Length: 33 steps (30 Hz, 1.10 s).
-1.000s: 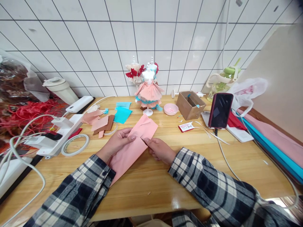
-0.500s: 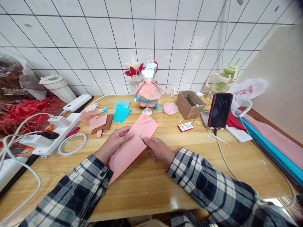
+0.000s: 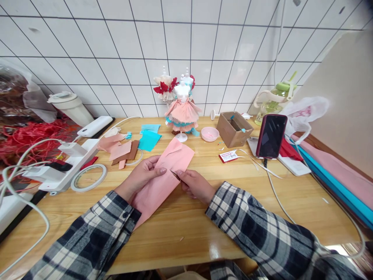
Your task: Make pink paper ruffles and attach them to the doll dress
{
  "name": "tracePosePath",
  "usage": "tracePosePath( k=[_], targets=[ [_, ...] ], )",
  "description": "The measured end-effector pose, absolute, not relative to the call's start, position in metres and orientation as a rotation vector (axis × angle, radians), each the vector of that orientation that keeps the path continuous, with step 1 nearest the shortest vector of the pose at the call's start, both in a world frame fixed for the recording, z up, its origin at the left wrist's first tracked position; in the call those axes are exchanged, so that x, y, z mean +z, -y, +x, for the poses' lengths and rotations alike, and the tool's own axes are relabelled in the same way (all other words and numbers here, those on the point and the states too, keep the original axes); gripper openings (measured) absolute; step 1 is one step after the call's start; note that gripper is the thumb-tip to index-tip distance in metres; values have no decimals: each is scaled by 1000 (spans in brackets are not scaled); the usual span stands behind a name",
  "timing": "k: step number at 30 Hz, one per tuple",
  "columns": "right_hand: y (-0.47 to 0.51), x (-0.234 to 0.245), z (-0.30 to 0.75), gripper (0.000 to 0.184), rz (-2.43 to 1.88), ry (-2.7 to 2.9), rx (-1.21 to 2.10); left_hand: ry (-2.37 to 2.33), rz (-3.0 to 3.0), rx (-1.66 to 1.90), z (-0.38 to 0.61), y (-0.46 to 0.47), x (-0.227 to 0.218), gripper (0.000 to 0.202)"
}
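My left hand (image 3: 143, 175) is closed on a pink sheet of crepe-like paper (image 3: 155, 196), thumb on top and fingers curled at its left edge. The sheet slants from my left sleeve up towards the small dress stand. My right hand (image 3: 196, 184) pinches a small pointed metal blade (image 3: 175, 175); most of the tool is hidden in my fingers. Its tip lies over the right part of the sheet, pointing at my left thumb. Beyond the sheet stands a mini mannequin (image 3: 182, 103) in a pink and turquoise ruffled paper dress, with others behind it.
Paper scraps (image 3: 121, 149) and turquoise pieces (image 3: 150, 140) lie at the left, near a tape roll (image 3: 89, 178) and power strip (image 3: 77, 167). A pink bowl (image 3: 210, 134), cardboard box (image 3: 234, 130), red-and-white packet (image 3: 229, 156) and propped phone (image 3: 271, 136) stand right, with a trailing cable.
The blade's tip shows more clearly over the paper. The crease or gap across the sheet between my hands has flattened. Both hands stay nearly in place.
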State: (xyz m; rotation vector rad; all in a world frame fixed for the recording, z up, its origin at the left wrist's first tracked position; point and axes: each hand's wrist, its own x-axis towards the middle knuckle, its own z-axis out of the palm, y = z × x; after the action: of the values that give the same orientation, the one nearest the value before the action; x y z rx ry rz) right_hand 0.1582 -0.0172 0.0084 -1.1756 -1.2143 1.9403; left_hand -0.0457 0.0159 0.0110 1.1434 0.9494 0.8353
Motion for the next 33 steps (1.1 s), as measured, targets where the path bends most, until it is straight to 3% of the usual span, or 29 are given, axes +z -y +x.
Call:
tracePosePath(
  k=[18, 33],
  targets=[
    [14, -4, 156, 33, -1165, 1381, 1757, -981, 1274, 792, -38, -17, 10, 61],
    [12, -4, 161, 42, -1162, 1467, 1696, -964, 1250, 781, -38, -17, 9, 66]
  ],
)
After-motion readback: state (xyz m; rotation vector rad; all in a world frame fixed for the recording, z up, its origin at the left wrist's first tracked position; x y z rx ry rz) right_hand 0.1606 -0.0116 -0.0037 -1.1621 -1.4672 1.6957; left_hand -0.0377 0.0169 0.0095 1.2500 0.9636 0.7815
